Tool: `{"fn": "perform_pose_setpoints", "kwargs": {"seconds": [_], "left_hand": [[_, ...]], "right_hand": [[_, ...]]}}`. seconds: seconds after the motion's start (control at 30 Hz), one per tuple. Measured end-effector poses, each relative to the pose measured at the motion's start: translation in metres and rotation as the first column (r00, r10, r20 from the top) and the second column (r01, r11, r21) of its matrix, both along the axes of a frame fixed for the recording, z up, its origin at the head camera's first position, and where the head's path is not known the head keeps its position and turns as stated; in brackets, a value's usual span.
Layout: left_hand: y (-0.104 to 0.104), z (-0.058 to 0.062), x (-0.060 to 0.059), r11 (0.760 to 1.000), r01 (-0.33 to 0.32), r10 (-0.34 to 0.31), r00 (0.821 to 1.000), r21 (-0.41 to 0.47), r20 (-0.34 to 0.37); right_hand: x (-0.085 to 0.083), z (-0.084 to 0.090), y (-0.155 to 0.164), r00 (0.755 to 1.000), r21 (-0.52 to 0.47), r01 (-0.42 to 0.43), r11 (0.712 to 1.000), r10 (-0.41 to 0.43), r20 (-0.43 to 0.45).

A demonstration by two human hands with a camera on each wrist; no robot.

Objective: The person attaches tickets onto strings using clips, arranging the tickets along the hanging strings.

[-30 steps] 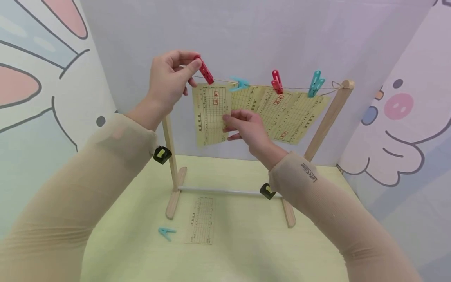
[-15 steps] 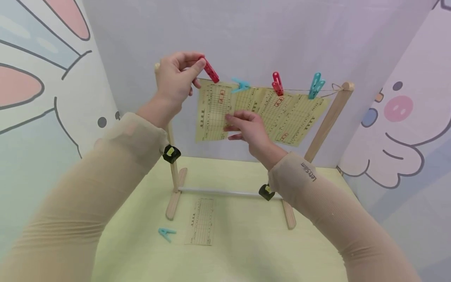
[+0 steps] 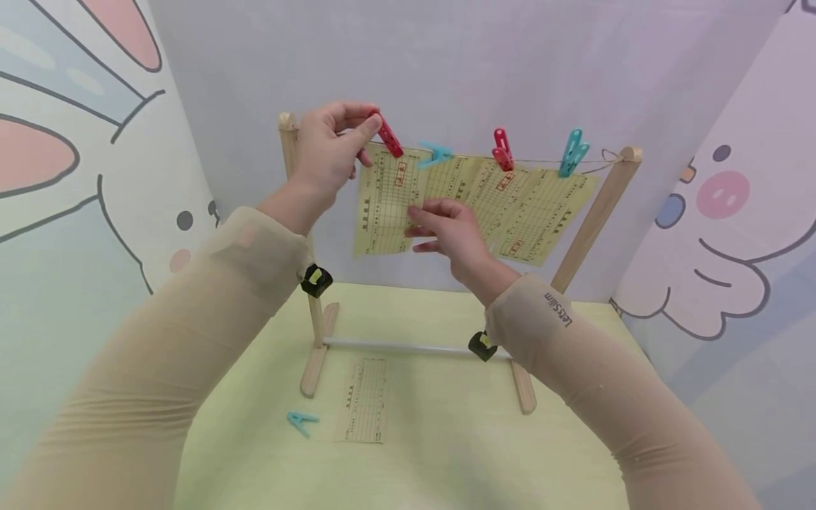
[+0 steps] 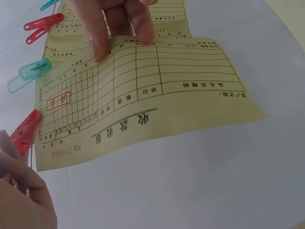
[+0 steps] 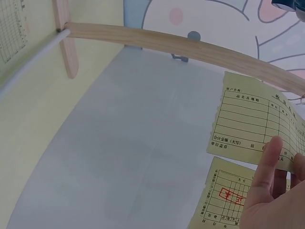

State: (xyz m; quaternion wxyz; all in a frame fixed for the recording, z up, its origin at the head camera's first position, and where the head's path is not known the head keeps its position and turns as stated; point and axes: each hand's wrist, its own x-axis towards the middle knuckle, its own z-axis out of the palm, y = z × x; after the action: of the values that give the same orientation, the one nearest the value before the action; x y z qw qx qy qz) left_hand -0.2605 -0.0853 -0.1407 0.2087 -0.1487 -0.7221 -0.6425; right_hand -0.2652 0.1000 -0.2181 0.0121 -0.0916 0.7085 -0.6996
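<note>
My left hand (image 3: 328, 152) pinches a red clothespin (image 3: 390, 136) between thumb and fingers at the string. The clothespin's tip is at the top edge of a yellow printed receipt slip (image 3: 380, 205) with a red stamp. My right hand (image 3: 455, 230) pinches that slip by its right edge, below the string. In the left wrist view the slip (image 4: 190, 71) bows slightly, and the red clothespin (image 4: 27, 130) meets its string-side edge. A light blue clothespin (image 3: 435, 154) sits on the string just right of the slip's top.
More receipt slips (image 3: 542, 212) hang to the right, under a red clothespin (image 3: 501, 149) and a teal clothespin (image 3: 574, 152). Wooden posts (image 3: 596, 219) carry the string. On the table (image 3: 446, 453) lie one slip (image 3: 365, 400) and a blue clothespin (image 3: 302, 423).
My left hand has moved right and slightly down with the red clothespin, along the slip's top edge. The slip has shifted a little right; my right hand has kept its hold with hardly any movement.
</note>
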Motion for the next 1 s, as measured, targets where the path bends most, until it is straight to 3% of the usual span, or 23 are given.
{"fn": "perform_pose_setpoints", "kwargs": {"seconds": [0.47, 0.8, 1.0], "left_hand": [[0.0053, -0.0010, -0.0023, 0.993, 0.000, -0.002, 1.000, -0.121, -0.012], [0.0080, -0.0044, -0.0032, 0.991, 0.033, -0.039, 0.998, -0.127, -0.045], [0.0072, -0.0068, -0.0019, 0.985, 0.014, -0.022, 0.999, -0.174, -0.046]], "right_hand": [[-0.0032, 0.0014, 0.0053, 1.000, 0.019, 0.026, 0.999, -0.027, 0.007], [-0.0012, 0.0018, 0.0076, 1.000, 0.041, 0.020, 0.999, -0.020, 0.004], [-0.0017, 0.0015, 0.0086, 1.000, 0.043, 0.008, 0.999, -0.008, -0.001]]}}
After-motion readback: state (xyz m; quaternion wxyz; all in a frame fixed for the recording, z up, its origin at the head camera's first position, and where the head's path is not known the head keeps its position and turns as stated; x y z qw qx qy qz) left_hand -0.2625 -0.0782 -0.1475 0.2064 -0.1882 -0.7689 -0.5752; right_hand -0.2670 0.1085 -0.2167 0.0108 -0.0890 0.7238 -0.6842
